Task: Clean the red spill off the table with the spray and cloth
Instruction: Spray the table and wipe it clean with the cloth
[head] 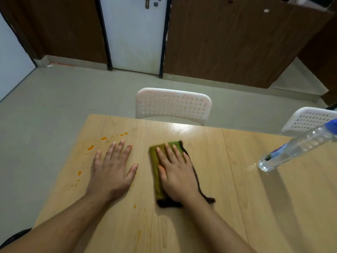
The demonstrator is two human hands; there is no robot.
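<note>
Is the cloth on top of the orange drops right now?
No, the green cloth lies under the right hand, while the orange drops sit uncovered on the table beyond the left hand.

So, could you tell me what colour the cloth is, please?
Olive green cloth, dark edging; head view.

This looks like a plain room in an office or a meeting place. The wooden surface (182, 225) is made of two tops pushed together. Two white plastic chairs with little holes (173, 105) stand at its far side. The floor (63, 99) is bare and grey. The walls have dark brown wood panels (228, 39), and there is a white door (135, 33) with a metal handle.
</note>
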